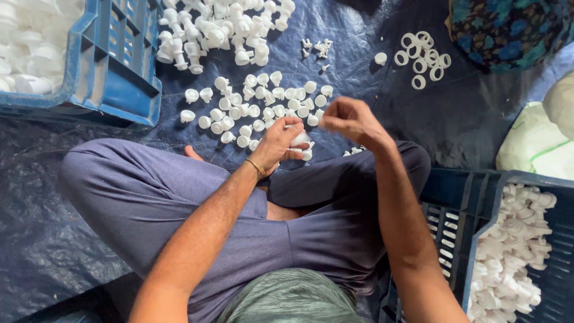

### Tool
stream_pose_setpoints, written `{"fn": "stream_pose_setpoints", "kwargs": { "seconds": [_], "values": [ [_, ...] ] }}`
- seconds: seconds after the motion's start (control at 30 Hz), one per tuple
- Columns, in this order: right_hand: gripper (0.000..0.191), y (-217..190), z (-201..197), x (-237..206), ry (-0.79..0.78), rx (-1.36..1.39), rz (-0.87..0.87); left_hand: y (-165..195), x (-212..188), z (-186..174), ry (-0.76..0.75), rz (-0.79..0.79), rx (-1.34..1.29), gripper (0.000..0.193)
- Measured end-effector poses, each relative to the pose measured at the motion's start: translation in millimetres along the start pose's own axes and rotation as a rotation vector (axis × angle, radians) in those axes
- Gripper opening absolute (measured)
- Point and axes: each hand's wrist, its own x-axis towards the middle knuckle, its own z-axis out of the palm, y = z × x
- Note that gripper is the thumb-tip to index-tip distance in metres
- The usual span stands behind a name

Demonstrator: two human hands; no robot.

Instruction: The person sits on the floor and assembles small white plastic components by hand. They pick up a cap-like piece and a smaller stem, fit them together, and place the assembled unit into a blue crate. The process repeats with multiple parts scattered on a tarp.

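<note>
A white plastic piece point(301, 141) sits gripped in the left hand point(280, 142), just above the loose caps point(257, 107) spread on the blue sheet point(371, 90). The right hand point(353, 119) is pinched shut; its contents are too blurred to tell. A loose grip could drop the piece among the caps.

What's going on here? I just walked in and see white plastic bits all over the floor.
A person sits cross-legged on a dark blue tarp, working with bare hands. The left hand grips a small white plastic piece; the right hand is raised beside it, fingers pinched, its contents too blurred to tell. Loose white caps lie spread in front, with a pile of longer white parts and some white rings beyond. Blue crates at upper left and lower right hold more white parts.
</note>
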Motion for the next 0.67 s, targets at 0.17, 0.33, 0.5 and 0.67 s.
{"fn": "stream_pose_setpoints", "kwargs": {
  "seconds": [0.17, 0.33, 0.5, 0.67],
  "values": [
    [0.017, 1.0, -7.1, 78.4, 0.411, -0.381, -0.365, 0.6, 27.4, -21.5, 0.123, 0.183, 0.087, 0.028],
    [0.024, 12.5, -11.7, 140.0, 0.546, -0.598, -0.487, 2.4, 50.0, -35.6, 0.216, 0.355, 0.166, 0.034],
    [0.011, 28.0, -17.0, 160.5, 0.562, -0.554, -0.474, 7.3, 62.3, -24.4, 0.092, 0.509, 0.176, 0.027],
    [0.01, 17.5, -18.5, 139.8, 0.139, 0.367, -0.192, 25.2, 49.4, -14.1, 0.11, 0.523, 0.32, 0.032]
  ]
}}
